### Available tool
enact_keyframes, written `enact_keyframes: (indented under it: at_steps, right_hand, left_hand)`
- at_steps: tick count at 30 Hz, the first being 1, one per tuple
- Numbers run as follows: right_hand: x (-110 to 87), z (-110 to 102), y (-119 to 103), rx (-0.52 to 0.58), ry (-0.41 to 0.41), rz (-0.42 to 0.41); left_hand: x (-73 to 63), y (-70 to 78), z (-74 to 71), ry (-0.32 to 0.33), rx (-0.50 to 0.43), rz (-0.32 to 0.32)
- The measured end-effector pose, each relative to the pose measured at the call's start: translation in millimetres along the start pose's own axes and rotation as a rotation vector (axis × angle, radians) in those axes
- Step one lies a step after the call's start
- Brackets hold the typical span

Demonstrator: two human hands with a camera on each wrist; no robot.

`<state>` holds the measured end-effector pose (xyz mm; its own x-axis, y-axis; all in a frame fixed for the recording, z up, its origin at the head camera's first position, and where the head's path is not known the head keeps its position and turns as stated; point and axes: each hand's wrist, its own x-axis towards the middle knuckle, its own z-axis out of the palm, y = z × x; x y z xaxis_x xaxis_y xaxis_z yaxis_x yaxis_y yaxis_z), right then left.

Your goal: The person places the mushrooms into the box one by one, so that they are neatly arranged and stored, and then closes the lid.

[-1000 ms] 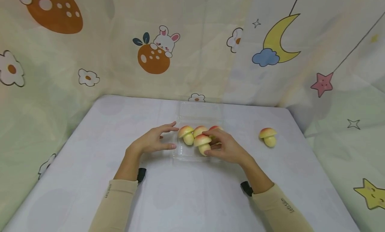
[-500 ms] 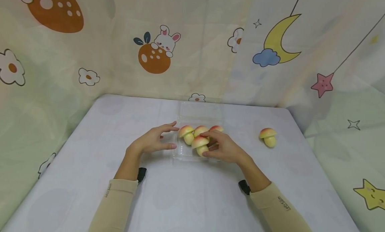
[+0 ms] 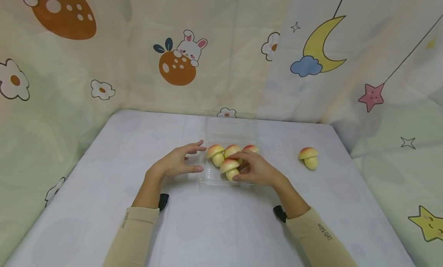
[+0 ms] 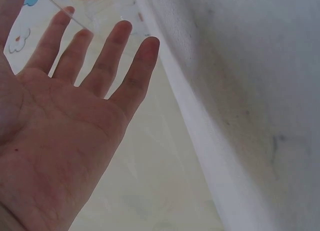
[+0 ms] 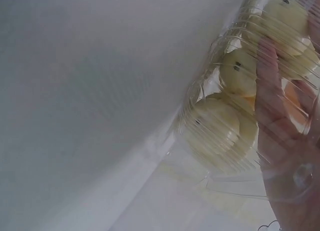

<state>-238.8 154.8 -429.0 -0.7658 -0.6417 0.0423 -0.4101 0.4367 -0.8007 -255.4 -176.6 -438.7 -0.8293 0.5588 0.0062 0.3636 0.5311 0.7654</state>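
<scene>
A clear plastic box [image 3: 212, 176] lies with its lid folded back on the table. In its back row sit a left mushroom [image 3: 216, 155], a middle mushroom [image 3: 232, 149] and a right mushroom [image 3: 250, 148], all with red-yellow caps and pale stems. My right hand [image 3: 259, 170] pinches a front mushroom [image 3: 230, 166] low over the box's front part. Beside the box's left wall my left hand [image 3: 174, 161] holds nothing, its fingers [image 4: 137, 73] spread and fairly straight. Through the clear plastic, the right wrist view shows pale mushroom stems [image 5: 212, 126] and right-hand fingers.
One more mushroom [image 3: 309, 158] lies alone on the table [image 3: 214, 221], to the right of the box. The transparent lid [image 3: 230, 127] stretches toward the back edge. A patterned cloth [image 3: 228, 67] hangs behind and at both sides.
My right hand has shifted slightly left with the mushroom it pinches, and that mushroom sits a little lower in view. The left hand has stayed in place.
</scene>
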Motion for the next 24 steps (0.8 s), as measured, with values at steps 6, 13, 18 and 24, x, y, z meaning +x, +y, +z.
enact_keyframes:
  at_steps: [6,13,18,24]
  right_hand:
    - [2.7,1.3,-0.7,-0.007,-0.002,0.01]
    - [6.1,4.9,1.3,-0.04,-0.009,0.029]
    - [5.6,5.1,0.4,-0.044,-0.011,0.033]
    - [4.3,5.4,-0.1,-0.047,0.0,-0.004]
  left_hand:
    - [-0.3,0.8,-1.8,0.004,0.006,-0.004]
    - [0.2,-0.5,-1.3,0.007,0.001,-0.002]
    - [-0.1,-1.1,-0.7,0.008,0.001,-0.003]
    - [0.0,-1.5,-0.7,0.005,-0.002,0.001]
